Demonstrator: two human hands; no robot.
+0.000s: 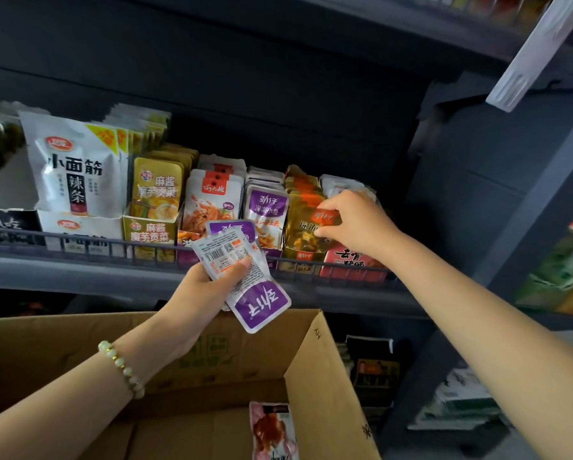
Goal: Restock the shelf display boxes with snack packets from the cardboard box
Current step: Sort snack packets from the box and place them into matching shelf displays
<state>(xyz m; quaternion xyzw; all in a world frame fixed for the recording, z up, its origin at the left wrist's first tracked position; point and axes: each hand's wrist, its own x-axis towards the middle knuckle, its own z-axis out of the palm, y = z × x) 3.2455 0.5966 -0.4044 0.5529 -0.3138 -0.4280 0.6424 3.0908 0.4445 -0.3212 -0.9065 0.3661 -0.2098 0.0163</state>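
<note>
Cardboard box point(328, 376) below shelf point(112, 270).

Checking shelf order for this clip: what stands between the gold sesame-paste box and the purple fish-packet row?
In the head view, one display box of white packets with red labels stands between the gold box and the purple packet row.

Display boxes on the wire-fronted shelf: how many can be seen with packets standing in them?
7, though more may be hidden: black at far left, white, gold, orange, purple, yellow, red under the right hand.
</note>
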